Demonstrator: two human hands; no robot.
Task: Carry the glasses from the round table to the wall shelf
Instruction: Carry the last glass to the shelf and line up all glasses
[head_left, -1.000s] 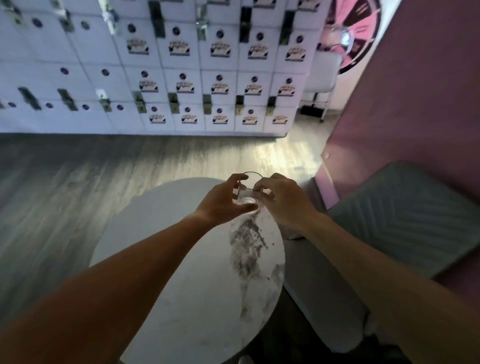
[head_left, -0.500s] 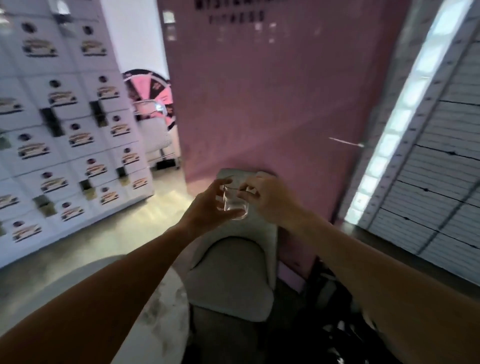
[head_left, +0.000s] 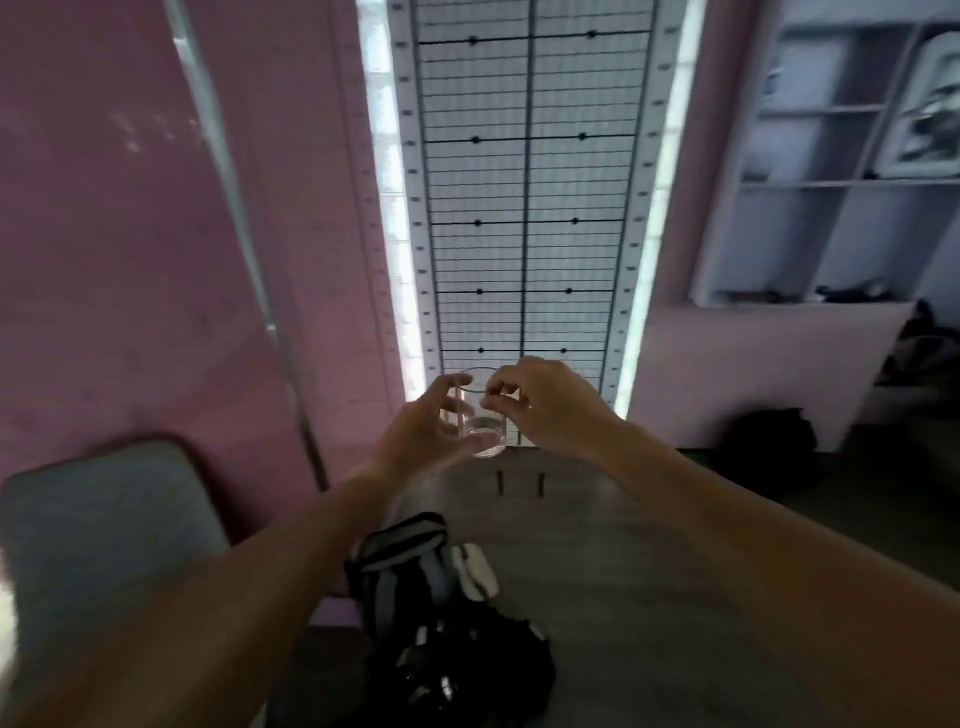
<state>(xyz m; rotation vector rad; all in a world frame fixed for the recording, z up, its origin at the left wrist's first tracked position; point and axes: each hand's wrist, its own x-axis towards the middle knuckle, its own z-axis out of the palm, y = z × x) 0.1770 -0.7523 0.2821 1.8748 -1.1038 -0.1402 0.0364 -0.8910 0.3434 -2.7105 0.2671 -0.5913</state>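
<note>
A clear drinking glass (head_left: 482, 421) is held upright in mid-air at the centre of the head view, between both hands. My left hand (head_left: 421, 431) wraps its side and base from the left. My right hand (head_left: 550, 408) pinches its rim from the right. The white wall shelf (head_left: 831, 182), with several open compartments, hangs on the pink wall at the upper right, well beyond the glass. The round table is out of view.
A grey cushioned seat (head_left: 98, 540) is at the lower left against the pink wall (head_left: 130, 234). A black and white bag (head_left: 441, 623) lies on the floor below my arms. A tall slatted panel with lit edges (head_left: 524, 182) stands straight ahead. Dark bags (head_left: 774, 441) sit under the shelf.
The view has swung right, away from the round table and lockers, past the seat, to the slatted panel and wall shelf. Both hands still hold the glass, lifted off the table.
</note>
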